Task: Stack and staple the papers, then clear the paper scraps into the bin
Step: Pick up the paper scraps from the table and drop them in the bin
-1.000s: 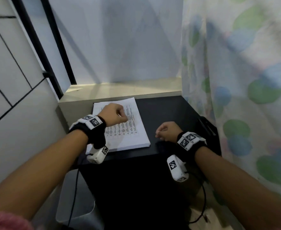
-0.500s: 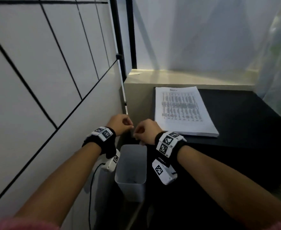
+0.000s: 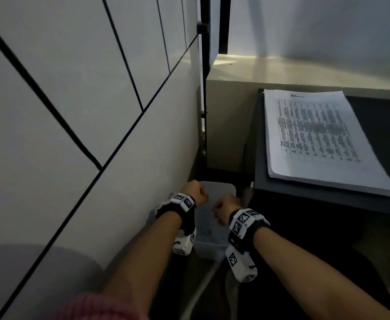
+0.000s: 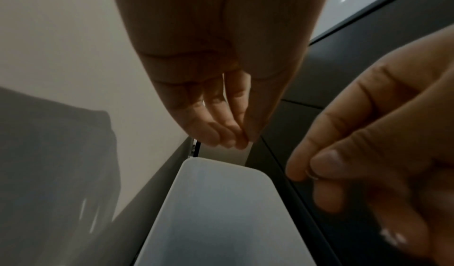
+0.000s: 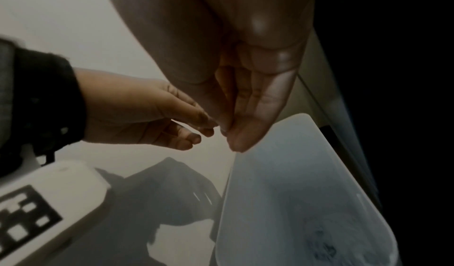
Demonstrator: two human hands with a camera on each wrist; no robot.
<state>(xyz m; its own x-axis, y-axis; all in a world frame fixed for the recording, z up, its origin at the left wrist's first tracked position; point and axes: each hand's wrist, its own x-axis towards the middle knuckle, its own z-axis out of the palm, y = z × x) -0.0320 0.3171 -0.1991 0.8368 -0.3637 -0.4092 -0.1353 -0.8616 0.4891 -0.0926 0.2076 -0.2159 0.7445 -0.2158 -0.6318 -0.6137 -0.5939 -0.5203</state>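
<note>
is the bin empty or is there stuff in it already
Not empty: the head view shows dark bits at the bottom of the bin, under the left hand and right hand. What the bits are, I cannot tell.
</note>
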